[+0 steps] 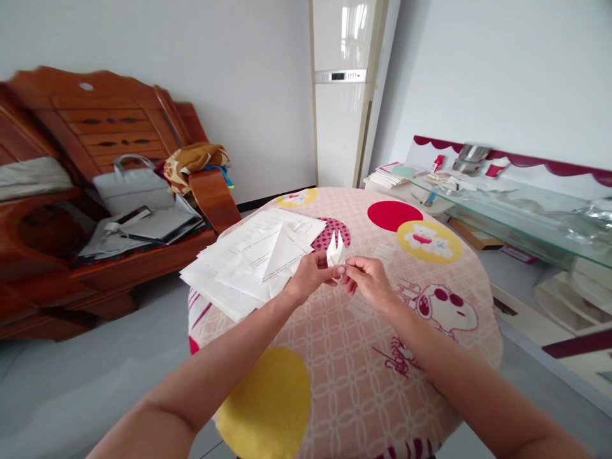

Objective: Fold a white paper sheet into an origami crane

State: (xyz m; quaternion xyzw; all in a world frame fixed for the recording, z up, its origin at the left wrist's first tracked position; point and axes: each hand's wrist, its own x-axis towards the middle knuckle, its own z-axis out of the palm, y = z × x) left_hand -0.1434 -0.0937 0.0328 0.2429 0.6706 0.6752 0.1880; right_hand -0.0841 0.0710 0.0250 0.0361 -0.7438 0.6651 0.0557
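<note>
A small folded white paper piece (336,250) with two pointed tips stands up between my hands, above a round table (363,357) covered in a pink patterned cloth. My left hand (312,275) pinches its lower left side with closed fingers. My right hand (367,280) pinches the lower right edge, fingers pressed together. A loose stack of white paper sheets (248,261) lies on the table's far left, just beyond my left hand.
A wooden bench (95,210) at the left carries a white bag (131,185), papers and a folded blanket. A tall white air-conditioning unit (340,95) stands in the corner. A glass shelf (516,204) with dishes and books runs along the right wall.
</note>
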